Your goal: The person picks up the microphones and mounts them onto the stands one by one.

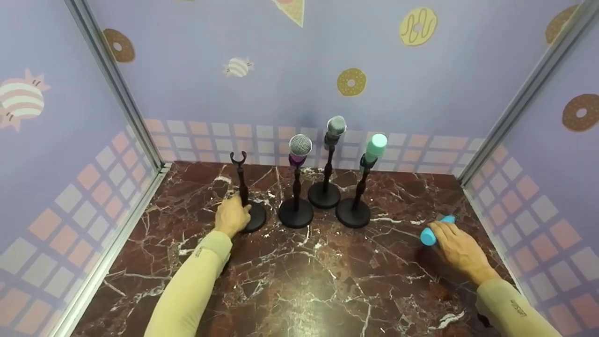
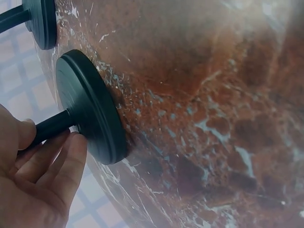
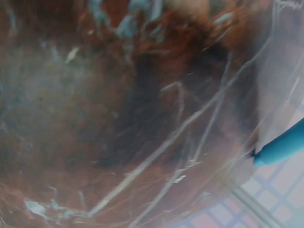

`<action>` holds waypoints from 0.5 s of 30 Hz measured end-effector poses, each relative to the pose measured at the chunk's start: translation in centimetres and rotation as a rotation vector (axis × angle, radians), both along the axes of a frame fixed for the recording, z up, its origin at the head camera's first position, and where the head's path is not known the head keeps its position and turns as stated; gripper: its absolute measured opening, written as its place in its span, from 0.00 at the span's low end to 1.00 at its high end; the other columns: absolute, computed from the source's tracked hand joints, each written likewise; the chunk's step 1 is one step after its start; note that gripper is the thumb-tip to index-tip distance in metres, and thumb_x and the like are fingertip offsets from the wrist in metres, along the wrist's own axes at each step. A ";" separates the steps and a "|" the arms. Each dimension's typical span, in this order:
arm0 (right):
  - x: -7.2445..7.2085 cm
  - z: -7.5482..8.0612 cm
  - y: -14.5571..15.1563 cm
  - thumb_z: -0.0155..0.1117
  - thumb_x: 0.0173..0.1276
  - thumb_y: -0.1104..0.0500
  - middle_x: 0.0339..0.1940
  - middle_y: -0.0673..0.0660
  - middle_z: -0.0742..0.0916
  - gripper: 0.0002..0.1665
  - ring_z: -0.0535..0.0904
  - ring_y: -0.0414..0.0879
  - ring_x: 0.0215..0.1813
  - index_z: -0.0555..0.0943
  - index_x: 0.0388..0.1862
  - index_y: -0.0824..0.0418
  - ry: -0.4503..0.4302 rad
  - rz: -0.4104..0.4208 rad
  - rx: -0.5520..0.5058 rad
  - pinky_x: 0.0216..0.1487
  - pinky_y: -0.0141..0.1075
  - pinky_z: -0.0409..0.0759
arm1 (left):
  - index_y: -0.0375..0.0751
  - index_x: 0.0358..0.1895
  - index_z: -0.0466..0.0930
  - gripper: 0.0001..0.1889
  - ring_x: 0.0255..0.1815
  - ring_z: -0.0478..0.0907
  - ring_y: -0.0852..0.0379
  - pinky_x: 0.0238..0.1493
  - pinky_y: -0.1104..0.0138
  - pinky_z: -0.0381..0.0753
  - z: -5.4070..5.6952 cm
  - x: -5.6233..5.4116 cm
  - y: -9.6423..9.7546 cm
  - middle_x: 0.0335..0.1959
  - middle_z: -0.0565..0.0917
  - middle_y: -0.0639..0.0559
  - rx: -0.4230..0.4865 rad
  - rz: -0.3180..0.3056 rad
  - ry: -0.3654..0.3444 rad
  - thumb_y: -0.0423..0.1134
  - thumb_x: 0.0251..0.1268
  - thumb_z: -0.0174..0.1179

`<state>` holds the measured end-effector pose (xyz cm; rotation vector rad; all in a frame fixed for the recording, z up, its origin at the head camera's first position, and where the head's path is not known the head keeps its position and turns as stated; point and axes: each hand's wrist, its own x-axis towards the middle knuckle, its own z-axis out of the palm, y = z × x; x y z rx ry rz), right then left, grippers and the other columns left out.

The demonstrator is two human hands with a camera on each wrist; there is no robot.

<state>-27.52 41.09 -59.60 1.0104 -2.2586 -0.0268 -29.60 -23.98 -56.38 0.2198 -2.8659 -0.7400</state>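
Note:
My left hand [image 1: 232, 216] grips the lower pole of a black microphone stand [image 1: 253, 218] whose clip at the top holds nothing. In the left wrist view, the fingers and thumb close around that pole [image 2: 51, 125] just above the round base [image 2: 90, 107]. Over at the right, my right hand [image 1: 461, 248] holds a light blue microphone [image 1: 428, 237] above the table, its rounded end pointing left. The microphone's tapered end [image 3: 280, 148] enters the right wrist view at the right edge; the hand itself is out of that view.
Beside the gripped stand are three more black stands, holding a purple microphone with a silver head [image 1: 300, 146], a silver-headed microphone [image 1: 336, 126] and a mint green microphone [image 1: 376, 146]. They stand on a dark red marbled table [image 1: 299, 276], enclosed by patterned walls [image 1: 290, 70].

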 end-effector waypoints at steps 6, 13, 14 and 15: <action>0.3 1.0 -1.7 0.39 0.96 0.41 0.54 0.74 0.89 0.38 0.90 0.70 0.52 0.79 0.63 0.75 0.051 0.042 -0.043 0.48 0.59 0.93 | 0.34 0.61 0.83 0.18 0.58 0.89 0.20 0.60 0.32 0.87 0.3 1.0 0.3 0.55 0.92 0.27 0.013 -0.013 0.000 0.43 0.79 0.67; 0.5 2.1 -3.6 0.37 0.96 0.43 0.55 0.72 0.88 0.37 0.90 0.67 0.55 0.79 0.63 0.76 0.066 0.138 -0.036 0.56 0.56 0.91 | 0.34 0.63 0.83 0.19 0.55 0.90 0.19 0.58 0.32 0.88 0.1 1.7 0.4 0.54 0.92 0.24 0.009 -0.028 0.015 0.43 0.79 0.68; 0.6 2.2 -3.8 0.39 0.96 0.49 0.54 0.72 0.88 0.32 0.89 0.67 0.56 0.79 0.63 0.76 0.068 0.148 -0.023 0.58 0.56 0.90 | 0.34 0.63 0.83 0.20 0.55 0.90 0.19 0.58 0.32 0.88 0.1 1.8 0.4 0.54 0.92 0.24 0.007 -0.029 0.018 0.43 0.78 0.68; 0.6 2.4 -4.0 0.42 0.94 0.55 0.55 0.73 0.88 0.26 0.89 0.68 0.56 0.78 0.63 0.77 0.069 0.156 -0.007 0.59 0.56 0.89 | 0.33 0.63 0.83 0.20 0.55 0.90 0.19 0.57 0.32 0.88 0.1 1.9 0.5 0.53 0.92 0.23 0.004 -0.030 0.020 0.43 0.78 0.69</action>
